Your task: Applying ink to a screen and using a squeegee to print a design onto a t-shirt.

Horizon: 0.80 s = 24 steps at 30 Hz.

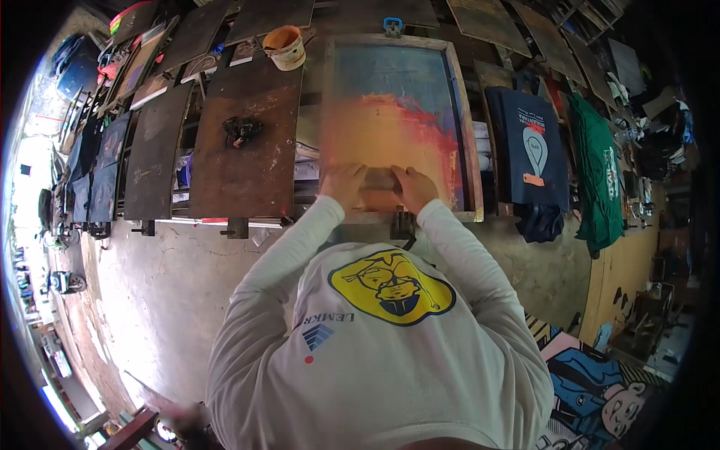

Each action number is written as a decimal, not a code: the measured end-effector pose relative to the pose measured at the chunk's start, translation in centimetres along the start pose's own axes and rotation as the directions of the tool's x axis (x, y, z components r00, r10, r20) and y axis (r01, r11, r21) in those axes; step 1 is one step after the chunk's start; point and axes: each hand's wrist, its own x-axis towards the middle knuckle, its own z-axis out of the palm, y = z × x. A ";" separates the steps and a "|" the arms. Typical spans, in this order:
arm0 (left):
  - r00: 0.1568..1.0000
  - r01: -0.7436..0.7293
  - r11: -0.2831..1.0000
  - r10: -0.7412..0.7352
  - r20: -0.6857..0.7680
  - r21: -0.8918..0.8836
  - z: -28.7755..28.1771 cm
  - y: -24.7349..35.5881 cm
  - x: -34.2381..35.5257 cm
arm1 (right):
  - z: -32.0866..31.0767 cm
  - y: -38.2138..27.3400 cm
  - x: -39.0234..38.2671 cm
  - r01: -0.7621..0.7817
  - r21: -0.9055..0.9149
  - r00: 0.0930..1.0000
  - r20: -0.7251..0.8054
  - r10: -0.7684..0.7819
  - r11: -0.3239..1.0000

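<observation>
A wooden-framed printing screen lies before me. Its mesh is stained grey-blue at the far part and orange and red over the nearer part. Low on the mesh, both my hands grip a squeegee that lies crosswise. My left hand is closed round its left end, and my right hand round its right end. Between the hands only the squeegee's brownish middle shows; its blade edge is hidden. A blue-topped clamp stands at the screen's far edge, and a dark metal hinge or clamp at the near edge.
Left of the screen, a brown board carries a dark crumpled lump and a paint-smeared bucket at its far end. To the right, a navy tote bag and a green cloth lie on boards. More boards stand in rows beyond.
</observation>
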 end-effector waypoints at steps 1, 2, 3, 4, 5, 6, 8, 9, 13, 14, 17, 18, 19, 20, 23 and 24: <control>1.000 -0.004 1.000 0.004 0.003 -0.002 0.1 -0.4 0.8 | 0.1 0.3 0.7 -0.005 0.000 1.000 0.000 0.005 1.000; 0.999 -0.024 1.000 0.025 -0.024 0.008 0.1 -0.7 1.4 | 0.3 0.6 1.5 -0.014 -0.021 1.000 -0.004 0.014 1.000; 0.998 -0.043 0.999 0.044 -0.052 0.021 0.4 -1.2 1.9 | 0.5 0.8 2.0 -0.020 -0.043 1.000 -0.010 0.020 0.999; 0.999 -0.041 0.999 0.041 -0.033 -0.001 0.7 -1.4 2.1 | 0.8 0.9 1.9 -0.022 -0.043 1.000 -0.011 0.022 0.999; 0.999 -0.044 0.999 0.044 -0.031 -0.002 1.0 -1.5 1.8 | 1.0 1.0 1.6 -0.020 -0.061 1.000 0.016 0.021 0.998; 0.999 -0.043 0.999 0.043 -0.015 0.023 1.2 -1.3 1.1 | 1.3 1.1 1.5 -0.016 -0.079 0.999 0.044 0.019 0.997; 0.999 -0.037 0.998 0.037 0.002 0.047 1.2 -0.5 -0.6 | 1.4 0.7 0.3 0.010 -0.066 0.998 0.064 -0.006 0.998; 1.000 -0.028 0.999 0.028 -0.012 0.025 1.1 0.0 -1.6 | 1.3 0.4 -0.6 0.033 -0.052 0.996 0.082 -0.028 0.998; 0.999 -0.006 1.000 0.005 -0.050 -0.024 1.2 1.5 -4.3 | -0.2 -1.5 -3.2 0.068 -0.001 0.988 0.137 -0.068 0.998; 0.999 -0.002 1.000 0.001 -0.049 -0.024 1.1 1.9 -5.0 | -0.4 -2.0 -3.7 0.056 -0.007 0.987 0.151 -0.054 0.998; 0.999 0.000 1.000 0.000 -0.046 -0.004 0.3 2.7 -5.5 | -0.1 -2.2 -4.6 0.038 -0.013 0.985 0.168 -0.035 0.999; 0.999 -0.009 1.000 0.009 -0.053 -0.002 0.4 2.7 -5.6 | 0.0 -2.2 -4.7 0.039 -0.014 0.984 0.174 -0.036 0.999; 0.998 -0.019 1.000 0.019 -0.060 0.001 0.6 2.7 -5.7 | 0.1 -2.2 -4.6 0.043 -0.013 0.984 0.176 -0.040 0.999; 0.998 -0.015 1.000 0.015 -0.061 0.001 0.8 2.5 -5.5 | 0.1 -2.1 -4.4 0.041 -0.024 0.986 0.161 -0.036 0.999; 0.994 -0.039 0.999 0.042 -0.104 0.025 1.7 1.0 -3.5 | 0.5 -1.5 -2.8 0.016 -0.059 0.991 0.130 -0.008 0.998; 0.993 -0.042 0.998 0.047 -0.111 0.053 2.0 0.4 -2.5 | 0.8 -1.1 -1.9 -0.011 -0.084 0.993 0.116 0.020 0.996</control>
